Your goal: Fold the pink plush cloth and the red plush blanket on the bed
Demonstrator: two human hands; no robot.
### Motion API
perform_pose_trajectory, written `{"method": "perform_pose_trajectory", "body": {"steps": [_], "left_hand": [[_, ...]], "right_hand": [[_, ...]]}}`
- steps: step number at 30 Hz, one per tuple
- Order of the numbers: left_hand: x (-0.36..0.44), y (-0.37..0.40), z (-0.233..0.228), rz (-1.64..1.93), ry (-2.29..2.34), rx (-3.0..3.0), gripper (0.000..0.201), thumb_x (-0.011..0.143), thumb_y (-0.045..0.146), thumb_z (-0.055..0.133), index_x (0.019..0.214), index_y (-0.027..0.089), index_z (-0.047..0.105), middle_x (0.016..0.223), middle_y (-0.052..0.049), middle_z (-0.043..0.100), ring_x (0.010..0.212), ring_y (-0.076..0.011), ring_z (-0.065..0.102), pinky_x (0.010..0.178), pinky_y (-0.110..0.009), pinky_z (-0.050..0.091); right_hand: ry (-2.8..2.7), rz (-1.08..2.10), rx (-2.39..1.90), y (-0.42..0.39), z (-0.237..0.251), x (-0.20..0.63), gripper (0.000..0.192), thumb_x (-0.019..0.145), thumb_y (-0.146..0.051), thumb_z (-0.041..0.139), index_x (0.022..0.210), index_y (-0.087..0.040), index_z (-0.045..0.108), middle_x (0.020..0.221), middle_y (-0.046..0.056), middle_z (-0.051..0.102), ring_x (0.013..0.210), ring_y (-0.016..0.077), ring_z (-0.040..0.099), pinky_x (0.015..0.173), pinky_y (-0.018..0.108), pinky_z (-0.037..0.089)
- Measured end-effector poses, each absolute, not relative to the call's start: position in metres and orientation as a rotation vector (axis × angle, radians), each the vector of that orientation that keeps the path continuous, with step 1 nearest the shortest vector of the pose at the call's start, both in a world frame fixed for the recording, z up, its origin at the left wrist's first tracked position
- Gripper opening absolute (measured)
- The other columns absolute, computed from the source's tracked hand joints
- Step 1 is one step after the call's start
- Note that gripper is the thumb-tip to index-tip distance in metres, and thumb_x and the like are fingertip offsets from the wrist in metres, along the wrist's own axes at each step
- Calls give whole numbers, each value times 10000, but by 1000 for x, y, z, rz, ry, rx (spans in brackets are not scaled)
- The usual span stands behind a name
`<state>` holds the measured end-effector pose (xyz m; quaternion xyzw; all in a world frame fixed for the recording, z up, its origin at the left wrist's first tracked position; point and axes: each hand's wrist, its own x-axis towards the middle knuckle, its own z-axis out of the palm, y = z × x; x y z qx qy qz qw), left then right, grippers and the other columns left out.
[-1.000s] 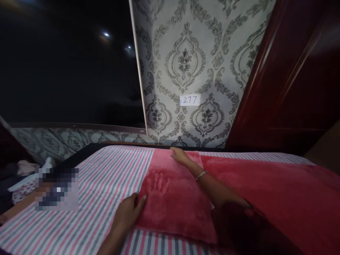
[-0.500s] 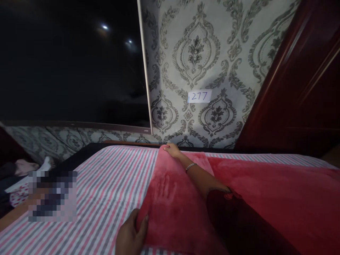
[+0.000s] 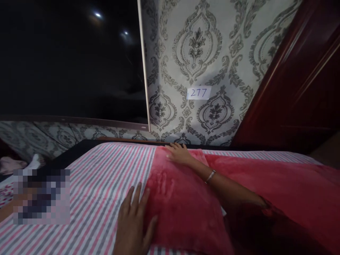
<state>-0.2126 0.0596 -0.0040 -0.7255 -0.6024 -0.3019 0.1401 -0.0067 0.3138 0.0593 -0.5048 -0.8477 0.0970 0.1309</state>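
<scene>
Left hand [image 3: 134,219]: grip spread, palm down, fingers along the left edge of the red panel [image 3: 183,212], thumb on the pile, nothing pinched that I can see. Right hand [image 3: 179,154]: grip also spread, flat on the panel's far edge, fingertips near the black rim [image 3: 207,146]. Panel lies on the striped sheet [image 3: 103,184], overlapping the wider red cloth [image 3: 287,198]; can't tell if they're one piece. Risks, my read: far edge could ride over the rim if the right hand pushes too far; left edge could go skewed if the hands pull unevenly; the sheet could bunch underneath if friction drags it along. Dark sleeve [image 3: 255,226] lies low over the red fabric, so it could snag or rumple it; the bracelet [image 3: 210,176] could catch pile too. Pile marks easily: there's a finger-shaped print [image 3: 164,184] mid-panel, so any firm press may leave another. Containers: can't make out any, so no contents to report; a pixelated patch [image 3: 41,196] hides part of the left side. Another person's forearm [image 3: 6,209] runs into that patch, well apart from the panel.
</scene>
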Motion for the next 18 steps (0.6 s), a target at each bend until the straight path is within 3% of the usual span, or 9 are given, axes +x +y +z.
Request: {"method": "perform_pose_trajectory", "body": {"steps": [2, 4, 8, 10, 13, 15, 18], "left_hand": [[-209, 65, -15, -762, -1618, -2175, 646, 920, 347, 519, 1547, 323, 366, 1619, -49, 371, 1469, -348, 343, 1120, -555, 378], [-205, 66, -26, -766, -1568, -2213, 624, 932, 322, 500, 1544, 326, 372, 1614, -46, 381, 1421, -319, 430, 1088, -519, 429], [-207, 59, -35, -1054, -1728, -2185, 477, 942, 367, 512, 1409, 280, 555, 1639, -74, 327, 1392, -307, 480, 1084, -490, 468], [-213, 54, -31, -1299, -1965, -2037, 460, 943, 436, 499, 1344, 234, 600, 1554, -107, 465, 1352, -312, 527, 1075, -489, 486], [-223, 51, -21, -1600, -2382, -1913, 605, 882, 580, 529, 1318, 165, 592, 1188, -122, 731, 1100, -305, 700, 921, -432, 590], [-227, 53, -14, -1709, -2575, -1944, 739, 822, 641, 562, 1360, 133, 548, 984, -93, 774, 936, -291, 748, 812, -389, 619], [-226, 57, -9, -1698, -2632, -1928, 783, 769, 633, 595, 1367, 130, 540, 984, -84, 782, 995, -299, 737, 883, -396, 594]], "right_hand": [[-2533, 208, -1516, 301, 48, 10, 638, 973, -557, 458, 1552, -303, 372, 1643, 90, 286, 1518, 352, 180, 1183, 632, 103], [-2562, 192, -1564, 292, 36, 21, 644, 1004, -573, 369, 1580, -290, 310, 1657, 89, 244, 1518, 345, 192, 1188, 614, 134], [-2532, 288, -1580, 291, 32, 27, 641, 1008, -567, 369, 1586, -300, 289, 1664, 77, 225, 1513, 339, 216, 1193, 601, 151], [-2519, 334, -1581, 299, 39, 25, 593, 1020, -511, 367, 1571, -295, 327, 1642, 84, 286, 1495, 329, 270, 1187, 603, 174], [-2501, 388, -1573, 317, 51, 19, 523, 1030, -399, 375, 1530, -249, 411, 1563, 111, 435, 1411, 297, 427, 1168, 528, 281], [-2494, 434, -1573, 329, 56, 14, 483, 1002, -361, 473, 1458, -207, 506, 1474, 133, 540, 1320, 284, 527, 1117, 461, 375], [-2463, 513, -1578, 344, 58, 10, 388, 930, -364, 641, 1265, -168, 643, 1298, 122, 661, 1162, 258, 627, 1019, 453, 475]]}}
